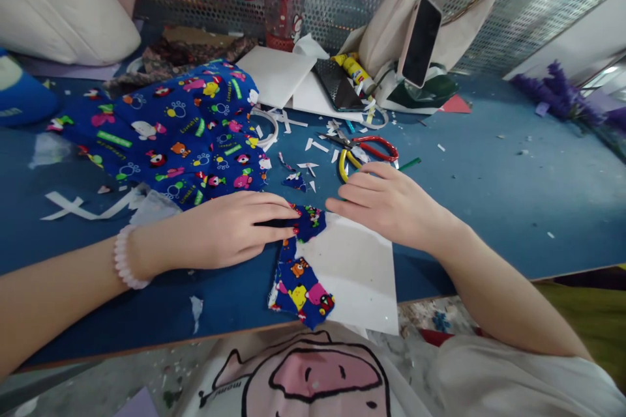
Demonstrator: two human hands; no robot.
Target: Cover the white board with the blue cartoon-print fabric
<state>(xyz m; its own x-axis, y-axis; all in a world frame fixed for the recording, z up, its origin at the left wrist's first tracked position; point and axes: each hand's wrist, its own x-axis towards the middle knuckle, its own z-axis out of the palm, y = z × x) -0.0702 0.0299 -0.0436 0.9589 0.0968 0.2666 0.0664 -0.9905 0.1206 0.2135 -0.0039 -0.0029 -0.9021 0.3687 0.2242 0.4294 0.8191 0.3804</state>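
Observation:
A white card lies on the blue table close to its front edge. Blue printed fabric wraps over the card's left side, with a ragged edge. My left hand rests flat with its fingers stretched out, the fingertips on the fabric at the card's top left corner. Just above the card's top edge is my right hand, its fingers loosely bent and a little apart; nothing shows in them, and the thumb is hidden. Beyond the right hand lie scissors with one red and one yellow handle.
A larger piece of the same fabric spreads at the left. Paper scraps and a roll of tape lie behind the hands. Farther back stand a cup, a phone and a glue bottle. Purple flowers lie right.

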